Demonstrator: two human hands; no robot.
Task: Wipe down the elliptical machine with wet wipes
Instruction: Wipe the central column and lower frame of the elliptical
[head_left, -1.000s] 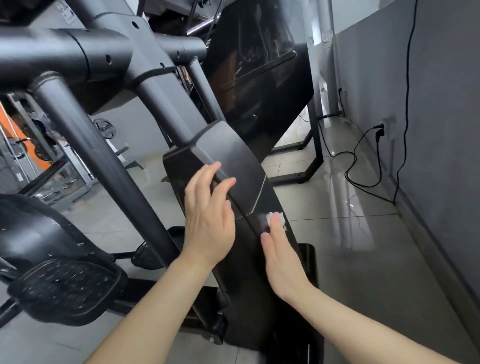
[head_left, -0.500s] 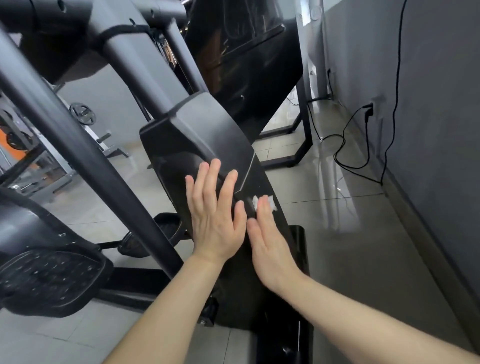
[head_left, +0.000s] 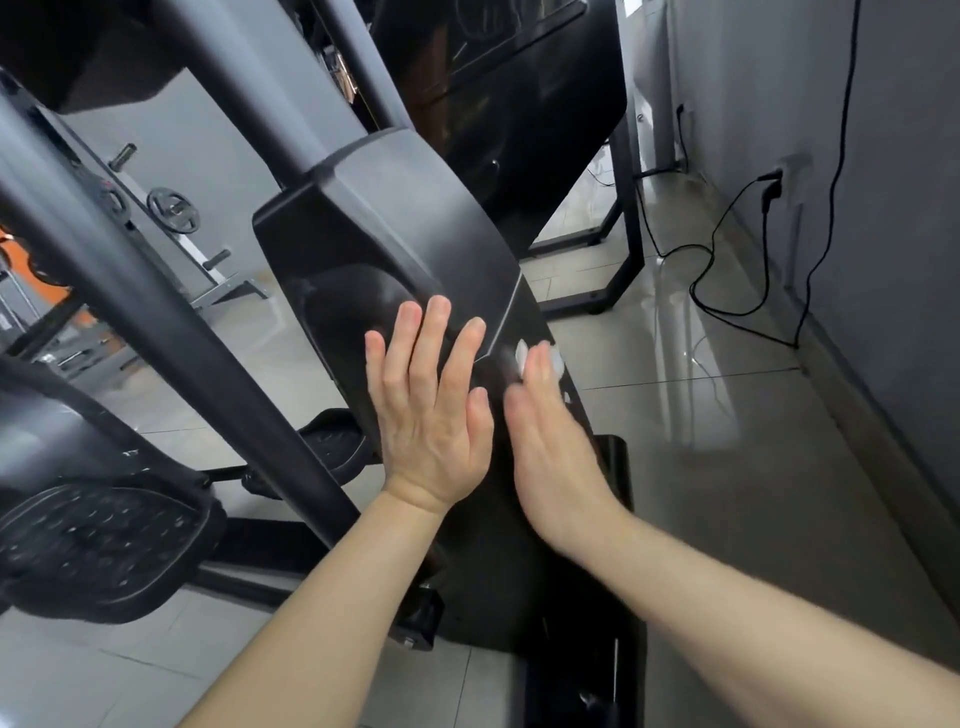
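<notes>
1. Pressing flat on the black cover (head_left: 395, 234) of the elliptical (head_left: 493, 571), the left hand (head_left: 428, 415) had its fingers straight and slightly spread, palm down, holding nothing.
2. The right hand (head_left: 550, 441) lay just beside it on the right, seen from the thumb side. Its fingers were straight and close together, and their tips pressed a white wipe (head_left: 521, 353) against the cover.
3. The wipe showed only as small white patches on either side of those fingertips, near the cover's right edge and just right of a thin pale seam (head_left: 506, 312). The rest of it was hidden under the fingers, and this spot was a little blurred.
4. The cover sloped from upper left down to lower right. A thick black tube (head_left: 156, 332) ran diagonally to its left, and a studded pedal (head_left: 98, 540) sat at the lower left.
5. Behind the cover stood a glossy black panel (head_left: 519, 104) on a black frame.
6. The floor (head_left: 727, 493) was shiny grey tile and met a grey wall (head_left: 893, 208) on the right. A black cable (head_left: 727, 244) ran from a socket (head_left: 779, 179) on that wall and looped over the floor.
7. A weight plate (head_left: 174, 208) hung on a rack at the far left.
</notes>
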